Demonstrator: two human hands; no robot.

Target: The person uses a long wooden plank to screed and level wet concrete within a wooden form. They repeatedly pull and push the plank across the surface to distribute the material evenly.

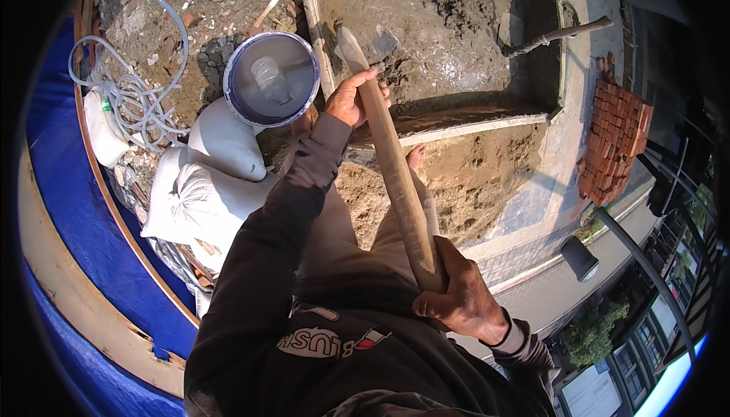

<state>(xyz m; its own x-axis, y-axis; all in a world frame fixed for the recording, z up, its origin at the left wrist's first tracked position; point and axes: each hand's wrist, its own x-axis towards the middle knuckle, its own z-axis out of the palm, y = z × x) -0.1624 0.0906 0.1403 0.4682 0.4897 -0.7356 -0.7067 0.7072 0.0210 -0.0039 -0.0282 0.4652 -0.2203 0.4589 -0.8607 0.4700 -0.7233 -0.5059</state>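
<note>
Both my hands hold a long, pale wooden tool handle [399, 174] that slants from the mortar toward my waist. My left hand [352, 99] wraps round its upper part, fingers curled over the wood. Closer to my body, my right hand [460, 295] grips the thick lower end, its thumb lying across. The far end reaches over a wood-edged trough of wet grey mortar [456, 60]. A flat grey blade-like piece [385, 41] shows beside that end; how it joins the handle I cannot tell. Left of my left hand stands a round bucket [236, 75] of cloudy water with a clear plastic bottle [271, 80] in it.
White sacks [205, 196] lie left of my legs, beyond them a coiled clear hose [137, 105] and blue sheeting [84, 196]. Another wooden handle [563, 37] sticks out over the trough's right edge. Stacked red bricks [616, 139] stand farther right. Sandy ground [479, 181] lies before my feet.
</note>
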